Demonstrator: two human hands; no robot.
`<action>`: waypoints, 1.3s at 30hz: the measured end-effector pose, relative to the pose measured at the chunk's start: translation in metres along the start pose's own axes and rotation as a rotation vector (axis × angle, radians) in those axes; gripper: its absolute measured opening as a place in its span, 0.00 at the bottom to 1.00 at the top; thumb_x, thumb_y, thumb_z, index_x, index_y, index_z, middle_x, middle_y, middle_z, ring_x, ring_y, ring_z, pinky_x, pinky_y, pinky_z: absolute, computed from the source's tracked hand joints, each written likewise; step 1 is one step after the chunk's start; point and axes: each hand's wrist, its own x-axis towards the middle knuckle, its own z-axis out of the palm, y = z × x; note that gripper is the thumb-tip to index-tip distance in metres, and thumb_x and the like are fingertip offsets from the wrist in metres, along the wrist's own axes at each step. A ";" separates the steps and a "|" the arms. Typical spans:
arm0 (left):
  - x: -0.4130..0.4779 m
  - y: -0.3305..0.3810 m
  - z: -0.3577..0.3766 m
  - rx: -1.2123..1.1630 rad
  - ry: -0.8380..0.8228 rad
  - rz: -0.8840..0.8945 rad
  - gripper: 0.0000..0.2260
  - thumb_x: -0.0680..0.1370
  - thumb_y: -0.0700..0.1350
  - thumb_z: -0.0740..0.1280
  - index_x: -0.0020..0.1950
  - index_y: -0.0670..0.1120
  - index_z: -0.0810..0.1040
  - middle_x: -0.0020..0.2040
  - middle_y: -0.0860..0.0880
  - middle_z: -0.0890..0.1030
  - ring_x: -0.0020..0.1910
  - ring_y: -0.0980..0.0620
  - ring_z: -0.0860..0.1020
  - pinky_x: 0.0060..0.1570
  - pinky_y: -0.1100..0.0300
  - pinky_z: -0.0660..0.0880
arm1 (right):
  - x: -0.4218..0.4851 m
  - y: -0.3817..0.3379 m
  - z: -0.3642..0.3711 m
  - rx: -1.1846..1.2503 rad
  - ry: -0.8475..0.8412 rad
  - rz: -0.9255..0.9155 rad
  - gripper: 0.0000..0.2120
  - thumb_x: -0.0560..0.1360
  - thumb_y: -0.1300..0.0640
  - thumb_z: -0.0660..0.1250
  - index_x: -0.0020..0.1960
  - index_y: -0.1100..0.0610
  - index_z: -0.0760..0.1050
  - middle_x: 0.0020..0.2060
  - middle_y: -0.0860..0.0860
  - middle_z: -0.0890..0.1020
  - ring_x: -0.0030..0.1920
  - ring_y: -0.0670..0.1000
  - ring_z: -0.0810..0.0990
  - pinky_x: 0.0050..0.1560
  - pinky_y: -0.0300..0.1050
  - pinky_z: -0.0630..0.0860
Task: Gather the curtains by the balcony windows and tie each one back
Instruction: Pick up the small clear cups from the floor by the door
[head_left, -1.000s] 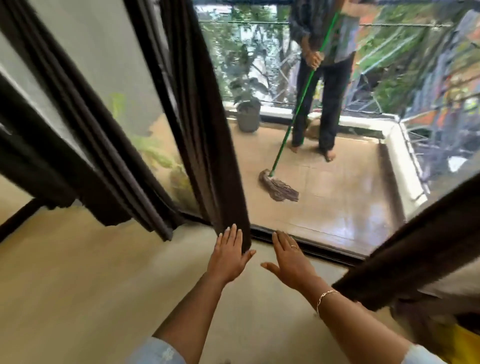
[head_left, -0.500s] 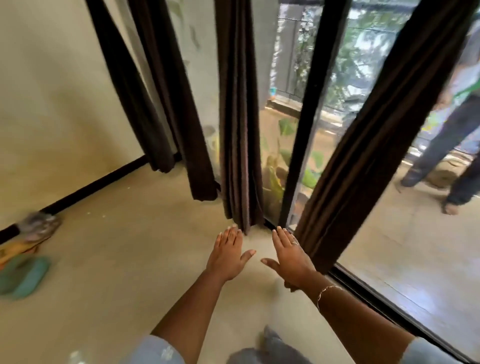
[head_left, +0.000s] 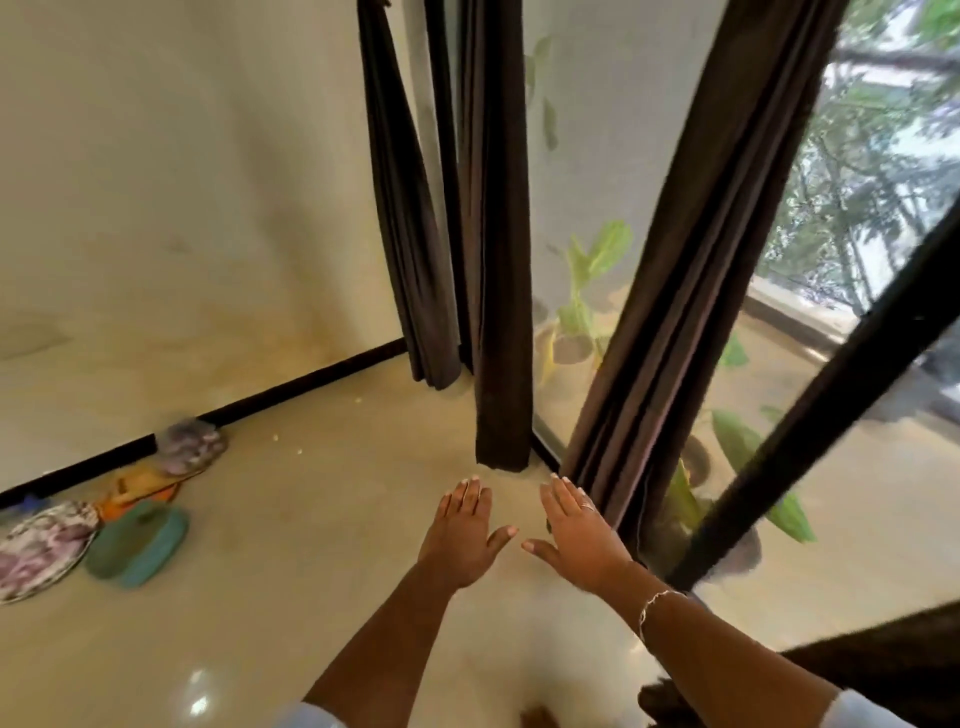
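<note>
Three dark brown curtains hang along the balcony glass. One curtain hangs at the room's corner, a second curtain hangs in the middle, and a third curtain slants down on the right. My left hand is stretched out flat, fingers straight, below the middle curtain's hem and holds nothing. Beside it my right hand, with a ring and a bracelet, is also flat and empty, its fingertips close to the right curtain's lower edge; whether they touch is unclear.
A black window frame bar crosses on the right. Potted green plants stand outside behind the glass. Slippers and sandals lie by the black skirting at the left wall. More dark fabric lies at lower right.
The view has swung left, from the balcony with a person mopping to the room's corner. The curtains now appear closer. Both hands stay outstretched, flat and empty.
</note>
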 end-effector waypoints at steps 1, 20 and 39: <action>0.012 -0.006 -0.007 0.000 0.009 -0.010 0.32 0.80 0.61 0.47 0.76 0.43 0.45 0.77 0.43 0.45 0.76 0.46 0.43 0.73 0.52 0.41 | 0.015 0.000 -0.005 -0.008 -0.003 -0.013 0.38 0.76 0.38 0.54 0.76 0.58 0.43 0.76 0.57 0.47 0.76 0.56 0.44 0.75 0.48 0.43; 0.219 -0.213 -0.114 -0.007 -0.021 -0.054 0.31 0.80 0.60 0.46 0.76 0.42 0.45 0.77 0.42 0.45 0.76 0.45 0.44 0.74 0.52 0.43 | 0.308 -0.067 -0.034 0.011 -0.124 -0.072 0.38 0.77 0.40 0.57 0.76 0.56 0.44 0.77 0.54 0.48 0.77 0.55 0.46 0.74 0.48 0.49; 0.418 -0.375 -0.180 0.061 -0.141 0.124 0.32 0.79 0.62 0.47 0.76 0.43 0.48 0.77 0.43 0.48 0.76 0.45 0.46 0.74 0.52 0.45 | 0.541 -0.090 -0.034 0.073 0.002 0.295 0.25 0.80 0.55 0.54 0.75 0.59 0.51 0.74 0.55 0.56 0.75 0.54 0.57 0.69 0.43 0.63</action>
